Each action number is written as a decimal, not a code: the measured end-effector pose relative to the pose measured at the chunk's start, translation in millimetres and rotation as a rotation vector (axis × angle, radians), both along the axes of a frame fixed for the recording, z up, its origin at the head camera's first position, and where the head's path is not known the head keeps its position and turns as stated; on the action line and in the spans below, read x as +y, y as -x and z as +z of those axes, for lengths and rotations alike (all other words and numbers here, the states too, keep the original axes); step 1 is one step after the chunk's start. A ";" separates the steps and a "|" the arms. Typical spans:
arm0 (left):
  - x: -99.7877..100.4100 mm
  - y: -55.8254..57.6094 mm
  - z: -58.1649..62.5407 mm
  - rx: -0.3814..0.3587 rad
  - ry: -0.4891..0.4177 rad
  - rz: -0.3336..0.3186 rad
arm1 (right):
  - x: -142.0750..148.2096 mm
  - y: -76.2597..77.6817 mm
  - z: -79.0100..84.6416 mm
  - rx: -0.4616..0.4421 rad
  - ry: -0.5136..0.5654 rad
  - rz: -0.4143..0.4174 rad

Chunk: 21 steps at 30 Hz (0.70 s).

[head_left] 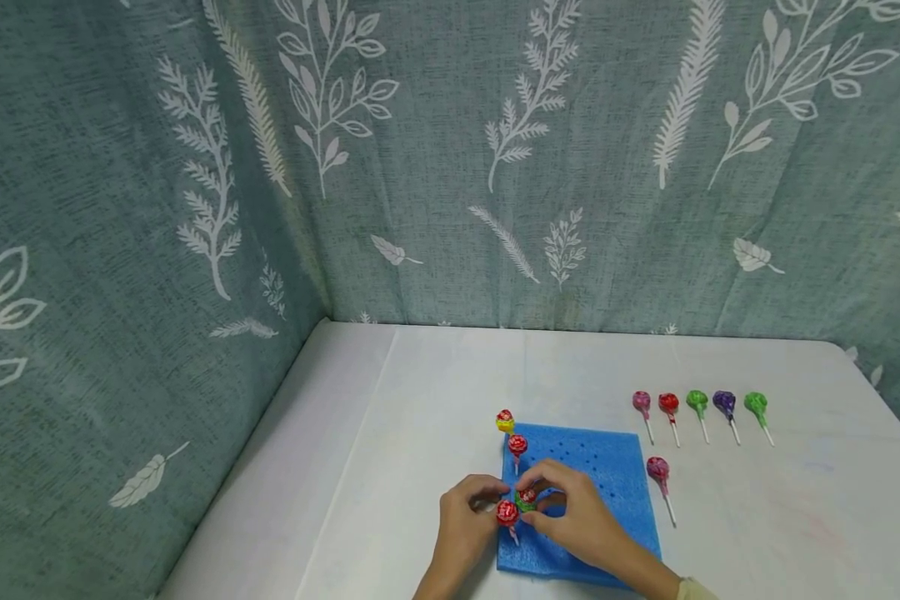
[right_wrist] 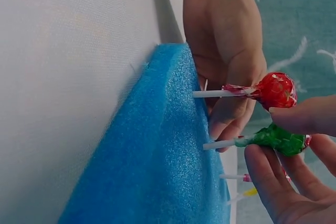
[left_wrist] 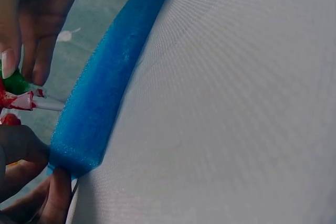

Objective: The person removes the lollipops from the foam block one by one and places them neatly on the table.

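Note:
A blue foam block [head_left: 622,492] with small holes lies on the table. My left hand [head_left: 465,521] grips its left edge, thumb above and fingers below in the left wrist view. With the thumb and fingertips of my right hand [head_left: 573,510] I pinch the head of a green lollipop [right_wrist: 281,140], whose stick meets the foam. Beside it, nearer the front, a red lollipop [right_wrist: 277,92] stands with its stick in the foam. Farther back along the same side are another red lollipop [head_left: 517,444] and a yellow-and-red one [head_left: 505,422].
Right of the foam, a row of lollipops lies on the white table [head_left: 390,467]: pink [head_left: 641,402], red [head_left: 668,403], green [head_left: 696,400], purple [head_left: 724,402] and green [head_left: 756,403]. One pink lollipop [head_left: 657,468] lies nearer. Leaf-patterned curtains [head_left: 435,167] hang behind and left.

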<state>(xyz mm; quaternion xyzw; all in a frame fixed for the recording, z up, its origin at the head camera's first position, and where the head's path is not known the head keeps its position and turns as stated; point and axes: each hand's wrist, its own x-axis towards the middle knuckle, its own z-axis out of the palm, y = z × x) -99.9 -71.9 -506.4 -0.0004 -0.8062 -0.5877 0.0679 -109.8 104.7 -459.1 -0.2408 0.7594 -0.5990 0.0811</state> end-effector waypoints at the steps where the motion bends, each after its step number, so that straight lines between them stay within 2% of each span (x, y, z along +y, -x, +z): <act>1: 0.2 -0.1 -0.2 0.003 0.000 0.003 | 0.3 -0.1 0.3 0.012 0.005 -0.002; 7: 0.0 -0.3 -1.3 0.023 -0.002 0.004 | 2.2 0.1 9.8 0.075 0.029 -0.038; 12: -0.7 -1.1 -1.8 0.038 -0.018 0.004 | 4.9 0.6 19.9 0.092 0.036 -0.048; 21: -0.2 0.3 -3.0 0.034 -0.018 -0.007 | 11.6 2.1 27.2 0.085 0.027 -0.097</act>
